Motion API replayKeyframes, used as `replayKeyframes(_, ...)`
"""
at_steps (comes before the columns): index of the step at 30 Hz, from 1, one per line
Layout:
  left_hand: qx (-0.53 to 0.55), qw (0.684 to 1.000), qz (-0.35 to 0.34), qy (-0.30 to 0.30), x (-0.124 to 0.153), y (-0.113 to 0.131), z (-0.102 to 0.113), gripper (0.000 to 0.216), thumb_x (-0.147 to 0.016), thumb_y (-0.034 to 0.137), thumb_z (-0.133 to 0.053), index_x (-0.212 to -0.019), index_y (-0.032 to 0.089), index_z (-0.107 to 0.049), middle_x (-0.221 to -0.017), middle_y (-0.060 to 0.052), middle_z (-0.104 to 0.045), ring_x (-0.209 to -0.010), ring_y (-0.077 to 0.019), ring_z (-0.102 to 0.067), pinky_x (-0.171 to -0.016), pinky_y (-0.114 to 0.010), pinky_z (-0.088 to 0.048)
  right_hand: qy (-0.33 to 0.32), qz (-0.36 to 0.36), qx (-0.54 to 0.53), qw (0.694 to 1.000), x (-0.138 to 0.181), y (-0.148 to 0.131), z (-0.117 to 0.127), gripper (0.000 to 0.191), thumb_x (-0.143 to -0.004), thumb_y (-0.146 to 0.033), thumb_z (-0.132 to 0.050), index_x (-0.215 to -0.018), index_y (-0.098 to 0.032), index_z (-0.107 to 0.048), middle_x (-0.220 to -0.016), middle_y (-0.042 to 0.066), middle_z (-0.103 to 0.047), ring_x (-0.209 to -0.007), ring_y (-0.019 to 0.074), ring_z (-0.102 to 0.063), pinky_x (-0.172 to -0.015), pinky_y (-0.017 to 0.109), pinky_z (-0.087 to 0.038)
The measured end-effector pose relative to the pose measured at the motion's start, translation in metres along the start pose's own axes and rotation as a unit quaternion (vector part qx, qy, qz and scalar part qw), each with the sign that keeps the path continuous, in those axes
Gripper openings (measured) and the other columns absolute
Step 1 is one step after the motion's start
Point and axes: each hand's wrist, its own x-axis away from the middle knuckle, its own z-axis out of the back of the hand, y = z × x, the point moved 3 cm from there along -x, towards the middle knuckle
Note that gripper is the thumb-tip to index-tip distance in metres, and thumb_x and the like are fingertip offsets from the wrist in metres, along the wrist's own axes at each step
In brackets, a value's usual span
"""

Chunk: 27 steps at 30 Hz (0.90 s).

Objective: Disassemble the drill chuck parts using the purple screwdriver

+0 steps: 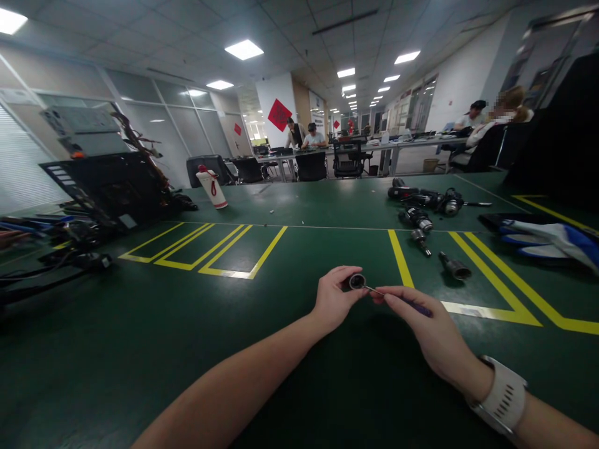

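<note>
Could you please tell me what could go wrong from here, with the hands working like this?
1. The thin tool in the right hand might slip at the round metal part and poke the left hand, whose fingers are close.
2. Held above the green table, that part could drop.
3. The loose socket-like piece lies on its side and may roll if bumped.

Head-worn, single cam. Faces fwd + down, looking out across the green surface [187, 324] from behind and above the forearms [253, 368], both entering from btm edge. Sits fairly close to left fingers [344, 273] and right fingers [397, 291], framed just R of ctr. Reaches well past the surface to bkgd chairs [311, 167], much farther off, and up to ceiling [196, 37] along top. Looks v. wide-angle.
</note>
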Motion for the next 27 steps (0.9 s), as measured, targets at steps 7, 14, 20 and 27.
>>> replayKeyframes(7,0.009,1.0,0.004,-0.004,0.0,-0.004,0.0,0.041,-0.066,0.016,-0.073,-0.106,0.019,-0.065,-0.105,-0.007,-0.061,-0.092,-0.0192,-0.061,-0.082,-0.036,-0.052,0.008,-0.03,-0.074,0.997,-0.001,0.007,-0.001,0.027,-0.075,-0.041,-0.068,-0.092,-0.021,-0.073,-0.095,0.007,-0.073,-0.095,0.0259,-0.065,-0.088,0.044,-0.049)
replayKeyframes(14,-0.004,1.0,-0.004,0.006,0.0,-0.012,-0.001,0.04,-0.065,0.018,-0.074,-0.105,0.018,-0.066,-0.106,-0.008,-0.061,-0.094,-0.0212,-0.06,-0.082,-0.037,-0.052,0.008,0.032,0.073,0.997,0.006,-0.005,-0.003,0.031,-0.075,-0.046,-0.064,-0.094,-0.022,-0.073,-0.096,0.008,-0.073,-0.09,0.0275,-0.066,-0.08,0.046,-0.051)
replayKeyframes(20,-0.002,1.0,0.009,0.002,0.001,-0.006,-0.001,0.04,-0.065,0.015,-0.073,-0.104,0.017,-0.066,-0.105,-0.009,-0.062,-0.093,-0.0213,-0.061,-0.081,-0.038,-0.052,0.003,0.011,0.025,1.0,0.004,0.003,-0.002,0.029,-0.076,-0.044,-0.065,-0.094,-0.022,-0.073,-0.095,0.008,-0.073,-0.093,0.0267,-0.065,-0.087,0.046,-0.048)
replayKeyframes(27,0.001,1.0,0.024,-0.002,0.002,0.003,0.0,0.039,-0.065,0.011,-0.072,-0.103,0.017,-0.066,-0.106,-0.008,-0.063,-0.093,-0.0208,-0.061,-0.084,-0.039,-0.052,0.009,-0.03,-0.091,0.995,0.0,0.013,-0.003,0.027,-0.075,-0.039,-0.068,-0.093,-0.02,-0.072,-0.096,0.008,-0.073,-0.096,0.0263,-0.065,-0.088,0.045,-0.049)
